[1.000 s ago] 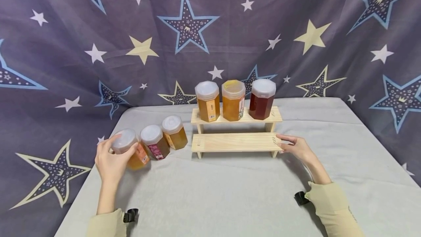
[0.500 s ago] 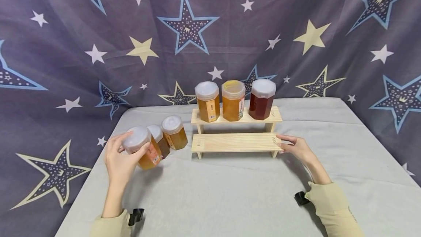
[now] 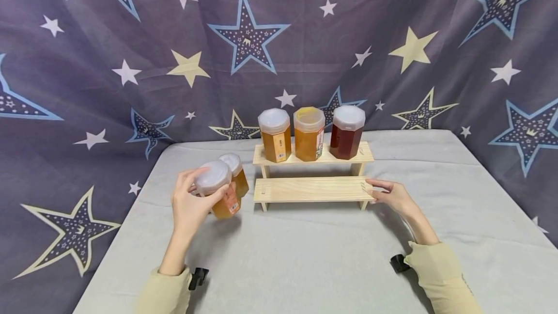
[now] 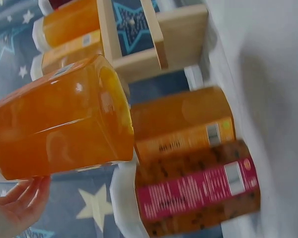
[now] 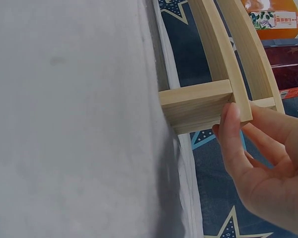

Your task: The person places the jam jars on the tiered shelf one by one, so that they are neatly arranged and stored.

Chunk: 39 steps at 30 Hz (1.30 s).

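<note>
1. Away from the tabletop [image 3: 305, 260] edge at left moved an orange jar [image 4: 59, 124], gripped by the left hand [image 3: 189, 205].
2. Right hand [image 3: 394, 196] pinched the rack [image 3: 309, 189] corner.
3. Three jars [image 3: 308, 144] stood shelved; two other jars [image 4: 198, 191] remained unshelved.

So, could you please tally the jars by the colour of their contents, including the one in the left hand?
Amber-to-orange jars: 4
Dark red jar: 1
Brown jar with magenta label: 1
Total: 6

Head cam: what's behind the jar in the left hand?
Behind the held jar, an amber jar shows partly, its lower left covered. A magenta-labelled jar, visible from the left wrist, is almost wholly hidden in the head view.
</note>
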Each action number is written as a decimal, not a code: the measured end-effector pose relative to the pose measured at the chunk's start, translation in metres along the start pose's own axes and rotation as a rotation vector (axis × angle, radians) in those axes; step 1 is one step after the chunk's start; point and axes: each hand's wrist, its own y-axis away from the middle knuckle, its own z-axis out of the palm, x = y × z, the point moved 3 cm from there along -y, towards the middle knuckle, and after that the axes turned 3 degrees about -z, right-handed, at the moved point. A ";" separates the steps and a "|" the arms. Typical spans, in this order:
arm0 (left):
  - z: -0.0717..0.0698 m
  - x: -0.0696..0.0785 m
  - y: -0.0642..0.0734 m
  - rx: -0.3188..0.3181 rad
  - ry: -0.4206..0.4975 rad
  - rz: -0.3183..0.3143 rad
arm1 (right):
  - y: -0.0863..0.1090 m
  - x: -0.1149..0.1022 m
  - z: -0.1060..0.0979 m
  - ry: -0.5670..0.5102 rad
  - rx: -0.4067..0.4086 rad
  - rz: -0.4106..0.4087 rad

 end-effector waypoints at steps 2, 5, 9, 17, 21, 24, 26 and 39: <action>0.007 0.003 0.001 -0.023 0.013 0.002 | 0.000 0.000 0.000 0.000 0.001 0.001; 0.017 0.007 0.001 -0.044 0.027 0.025 | 0.001 0.000 0.000 -0.007 0.000 0.000; 0.029 0.012 0.001 -0.050 0.041 0.071 | 0.001 0.000 0.000 -0.024 -0.005 -0.002; 0.049 0.021 0.001 -0.069 0.075 0.122 | 0.000 0.000 0.001 -0.014 -0.002 0.005; 0.060 0.026 0.002 -0.076 0.072 0.141 | 0.001 0.000 0.001 -0.030 -0.004 -0.004; 0.068 0.030 0.003 -0.089 0.074 0.139 | 0.001 0.000 0.001 -0.044 -0.008 -0.012; 0.073 0.033 0.004 -0.102 0.081 0.137 | 0.001 0.000 0.001 -0.046 -0.008 -0.010; 0.109 0.053 0.013 -0.180 0.125 0.148 | 0.000 -0.001 0.001 -0.019 -0.002 0.002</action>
